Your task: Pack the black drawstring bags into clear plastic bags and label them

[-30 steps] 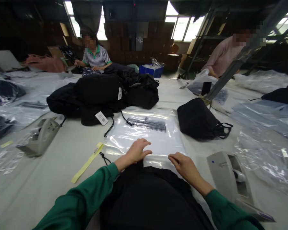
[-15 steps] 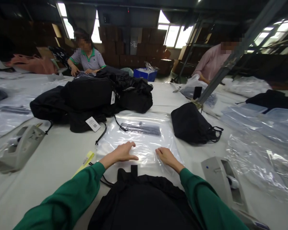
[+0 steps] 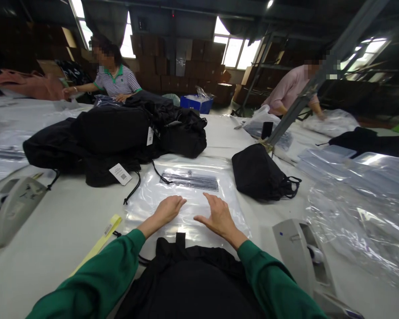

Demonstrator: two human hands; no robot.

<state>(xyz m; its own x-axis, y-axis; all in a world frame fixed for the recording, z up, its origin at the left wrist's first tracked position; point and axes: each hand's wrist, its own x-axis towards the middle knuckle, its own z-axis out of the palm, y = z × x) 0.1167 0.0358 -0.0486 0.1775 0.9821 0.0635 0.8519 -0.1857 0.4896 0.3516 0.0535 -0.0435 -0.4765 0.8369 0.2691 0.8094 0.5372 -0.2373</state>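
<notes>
A clear plastic bag (image 3: 189, 195) with a dark printed label (image 3: 190, 181) lies flat on the white table in front of me. My left hand (image 3: 166, 210) rests palm down on its near part, fingers stretched forward. Beside it, my right hand (image 3: 217, 217) lies flat on the bag with fingers spread and thumb out. Both hands hold nothing. A black garment (image 3: 189, 283) lies at the table's near edge, just below my wrists, its top touching the bag's open end.
A pile of black bags (image 3: 116, 133) with white tags sits behind the plastic bag, and a single black bag (image 3: 259, 173) to the right. Tape dispensers stand at left (image 3: 11, 208) and right (image 3: 302, 257). A yellow strip (image 3: 99, 241) lies near left. Two people work across the table.
Both hands have slid forward up the plastic bag and closer together; the right hand moved from the bag's near edge to its middle. The view has shifted slightly.
</notes>
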